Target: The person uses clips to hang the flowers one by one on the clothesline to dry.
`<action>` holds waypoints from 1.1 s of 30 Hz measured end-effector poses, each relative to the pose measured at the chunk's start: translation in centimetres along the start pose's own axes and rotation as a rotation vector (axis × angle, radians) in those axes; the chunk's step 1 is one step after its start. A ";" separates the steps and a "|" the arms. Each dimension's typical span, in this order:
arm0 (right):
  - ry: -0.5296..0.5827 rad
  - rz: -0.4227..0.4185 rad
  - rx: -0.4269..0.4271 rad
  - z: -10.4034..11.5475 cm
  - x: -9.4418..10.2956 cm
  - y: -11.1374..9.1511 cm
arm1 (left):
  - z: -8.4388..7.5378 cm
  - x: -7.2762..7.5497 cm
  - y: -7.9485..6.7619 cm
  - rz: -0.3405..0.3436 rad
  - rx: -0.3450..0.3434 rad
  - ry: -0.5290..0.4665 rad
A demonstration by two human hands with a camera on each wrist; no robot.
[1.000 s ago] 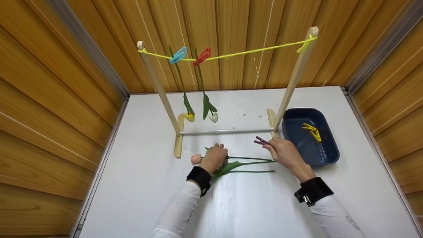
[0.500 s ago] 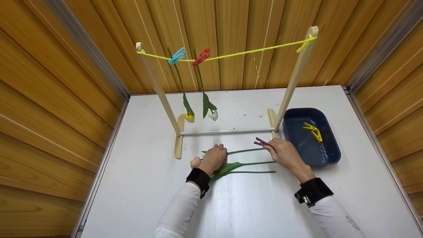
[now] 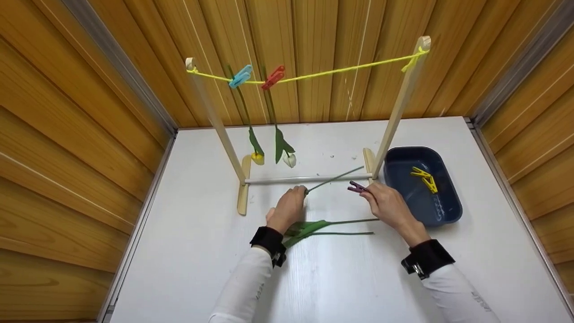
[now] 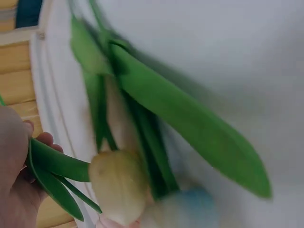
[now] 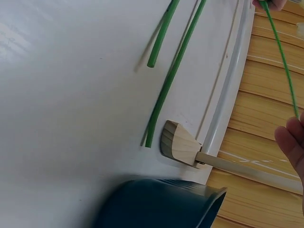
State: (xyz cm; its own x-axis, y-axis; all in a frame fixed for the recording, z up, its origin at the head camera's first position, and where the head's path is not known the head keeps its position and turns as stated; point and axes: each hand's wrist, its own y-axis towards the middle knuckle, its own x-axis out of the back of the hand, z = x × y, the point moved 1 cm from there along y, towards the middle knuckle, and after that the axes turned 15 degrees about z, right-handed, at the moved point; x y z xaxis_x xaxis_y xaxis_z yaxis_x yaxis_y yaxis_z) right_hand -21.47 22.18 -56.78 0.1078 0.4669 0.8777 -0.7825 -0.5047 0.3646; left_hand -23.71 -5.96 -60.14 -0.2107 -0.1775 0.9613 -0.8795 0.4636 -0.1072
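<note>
Seen from the head, the left hand (image 3: 288, 208) grasps a flower (image 3: 325, 184), its stem pointing toward two o'clock, while two more flowers (image 3: 311, 229) lie on the white table (image 3: 341, 273) at that hand's four o'clock. The right hand (image 3: 389, 206) pinches a purple clothespin (image 3: 357, 187) jutting toward ten o'clock, with a dark blue bin (image 3: 446, 188) at its two o'clock.

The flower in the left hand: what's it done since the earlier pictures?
The left hand has lifted the flower away from the other two stems, so its stem now slants toward the rack. The right hand still pinches the purple clothespin; the hanging flowers stayed put.
</note>
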 end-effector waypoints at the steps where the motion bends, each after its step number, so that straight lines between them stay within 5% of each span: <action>1: 0.004 0.000 0.003 0.1 0.1 0.2 | -0.1 0.3 0.1 -0.008 0.001 -0.055; 10: 0.018 0.026 -0.034 0.5 1.4 1.4 | -0.8 1.8 0.8 -0.153 -0.014 -0.215; 21: 0.087 0.047 -0.074 1.2 3.5 3.2 | -2.2 4.7 1.3 -0.198 0.021 -0.416; 33: 0.096 -0.010 0.069 3.0 7.5 6.7 | -2.4 7.6 1.1 -0.314 -0.029 -0.471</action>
State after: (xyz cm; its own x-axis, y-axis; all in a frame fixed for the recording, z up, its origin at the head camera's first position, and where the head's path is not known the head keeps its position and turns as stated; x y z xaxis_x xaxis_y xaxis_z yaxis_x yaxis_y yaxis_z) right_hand -24.04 20.12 -46.86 0.0535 0.5379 0.8413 -0.7373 -0.5469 0.3966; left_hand -25.28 -4.69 -52.39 -0.1141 -0.6759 0.7281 -0.9201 0.3483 0.1791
